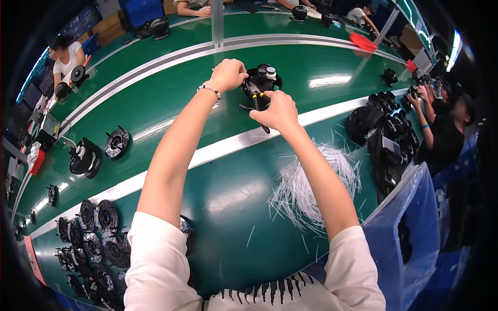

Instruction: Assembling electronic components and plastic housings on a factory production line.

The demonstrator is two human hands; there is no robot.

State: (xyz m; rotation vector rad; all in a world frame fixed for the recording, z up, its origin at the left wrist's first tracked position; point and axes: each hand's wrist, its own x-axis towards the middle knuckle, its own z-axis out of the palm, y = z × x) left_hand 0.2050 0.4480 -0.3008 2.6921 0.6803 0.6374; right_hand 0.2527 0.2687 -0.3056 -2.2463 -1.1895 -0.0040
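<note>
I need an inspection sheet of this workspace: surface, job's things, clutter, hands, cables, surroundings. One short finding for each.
Surface: green conveyor belt with pale rails, glossy.
Job's things: round black part on the belt; black-handled pliers at it.
Clutter: pile of white ties; stacked black discs; black housings; blue plastic bag.
Hands: left hand on the part; right hand grips the pliers.
Cables: nothing seen.
Surroundings: other workers along the line.
</note>
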